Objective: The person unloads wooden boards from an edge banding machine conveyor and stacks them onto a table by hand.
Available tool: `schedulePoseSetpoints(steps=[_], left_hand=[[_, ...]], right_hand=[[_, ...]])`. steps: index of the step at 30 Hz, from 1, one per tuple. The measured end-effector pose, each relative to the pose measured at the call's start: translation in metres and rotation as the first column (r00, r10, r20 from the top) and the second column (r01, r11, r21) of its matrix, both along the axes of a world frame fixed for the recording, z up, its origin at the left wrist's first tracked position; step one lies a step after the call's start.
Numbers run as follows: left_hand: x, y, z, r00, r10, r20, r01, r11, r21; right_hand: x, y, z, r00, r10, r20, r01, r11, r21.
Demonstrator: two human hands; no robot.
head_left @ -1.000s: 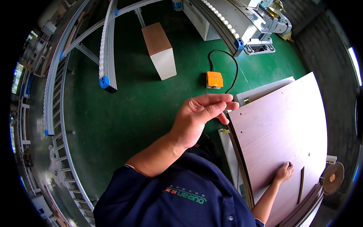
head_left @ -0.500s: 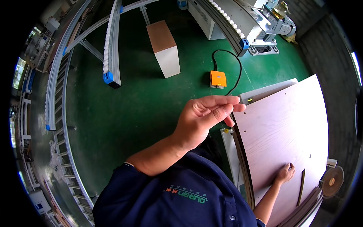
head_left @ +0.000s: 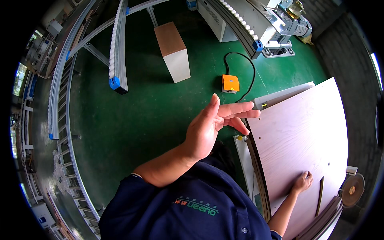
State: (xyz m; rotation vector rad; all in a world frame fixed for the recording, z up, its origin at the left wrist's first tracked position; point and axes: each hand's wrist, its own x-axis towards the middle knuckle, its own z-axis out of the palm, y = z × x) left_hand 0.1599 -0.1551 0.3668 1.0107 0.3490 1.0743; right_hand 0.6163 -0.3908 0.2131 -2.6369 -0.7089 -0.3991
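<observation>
My left hand (head_left: 205, 130) is raised in front of my chest, thumb up and fingers apart, with nothing in it. Its fingertips are at the left edge of a large pale wood-grain panel (head_left: 300, 128); whether they touch it I cannot tell. The panel lies flat on top of a stack of boards and has small holes near its left edge and a dark slot (head_left: 319, 196) near its right side. My right hand (head_left: 303, 183) rests on the panel's near part, left of the slot, fingers curled closed. What they hold, if anything, is hidden.
An orange foot pedal (head_left: 231, 83) with a black cable sits on the green floor beyond the panel. Farther off stand a white box with a brown top (head_left: 175, 52), roller rails (head_left: 118, 48) and a machine with a motor (head_left: 298, 27). A round disc (head_left: 352, 190) stands at right.
My left hand has opened: its thumb has lifted away from the fingers and points up. The right hand and the panel stay almost where they were.
</observation>
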Motion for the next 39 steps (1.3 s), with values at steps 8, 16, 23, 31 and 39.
schedulePoseSetpoints(steps=[8, 16, 23, 31, 39], left_hand=[[-0.002, -0.003, -0.003, 0.997, 0.056, -0.046, -0.056, 0.998, -0.016], [-0.005, -0.006, -0.006, 0.996, 0.073, -0.056, -0.074, 0.997, -0.018], [-0.001, -0.006, -0.006, 0.986, 0.156, -0.053, -0.158, 0.987, -0.028], [-0.003, 0.002, -0.006, 0.989, 0.131, -0.062, -0.134, 0.99, -0.042], [-0.016, 0.015, -0.065, 0.94, -0.068, -0.334, 0.115, 0.986, 0.124]], right_hand=[[-0.004, 0.001, 0.002, 1.0, -0.005, -0.005, 0.005, 1.0, 0.025], [-0.006, -0.001, 0.004, 1.0, 0.008, -0.026, -0.007, 1.0, 0.023], [-0.002, -0.001, 0.001, 1.0, 0.004, -0.014, -0.004, 1.0, 0.027], [0.002, 0.004, -0.001, 0.998, 0.052, 0.022, -0.053, 0.998, 0.035], [-0.009, 0.0, 0.0, 0.999, 0.02, -0.033, -0.018, 0.998, 0.063]])
